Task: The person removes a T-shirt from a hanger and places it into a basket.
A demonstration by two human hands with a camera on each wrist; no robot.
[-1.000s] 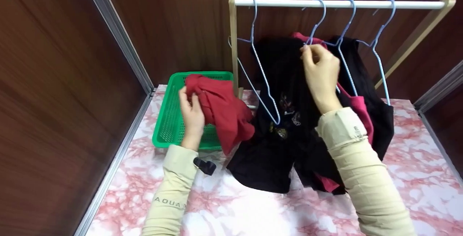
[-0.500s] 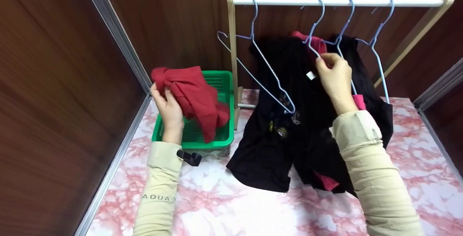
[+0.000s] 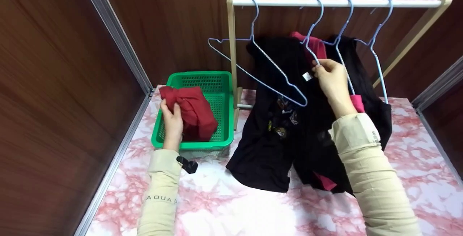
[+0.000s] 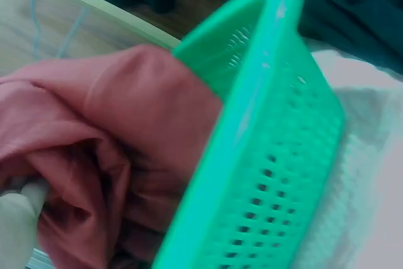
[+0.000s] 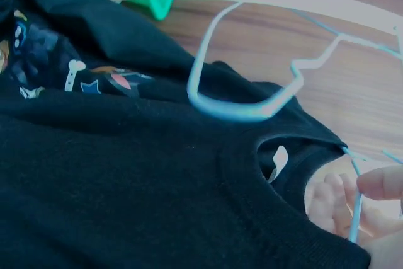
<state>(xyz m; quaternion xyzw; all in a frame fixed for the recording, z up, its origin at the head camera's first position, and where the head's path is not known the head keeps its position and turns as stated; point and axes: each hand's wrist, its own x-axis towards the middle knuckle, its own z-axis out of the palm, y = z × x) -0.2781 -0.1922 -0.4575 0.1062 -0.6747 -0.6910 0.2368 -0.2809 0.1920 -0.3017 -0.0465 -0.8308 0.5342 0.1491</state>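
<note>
In the head view my left hand holds a bunched red garment low inside the green basket. The left wrist view shows the red cloth lying against the basket's rim, the hand mostly cut off at the edge. At the rack my right hand pinches the wire of a blue hanger. A black shirt with printed figures and a white neck label hangs there; in the right wrist view the thumb and fingers grip the hanger wire at its neck opening.
A white rail on wooden posts carries several blue hangers. The leftmost hanger is bare and twisted askew. Other black and pink clothes hang to the right. Brown panels enclose the marbled table.
My left hand carried the red garment left, then lowered it into the basket. My right hand shifted slightly downward to the hanger's sloping wire. The bare hanger turned on the rail.
</note>
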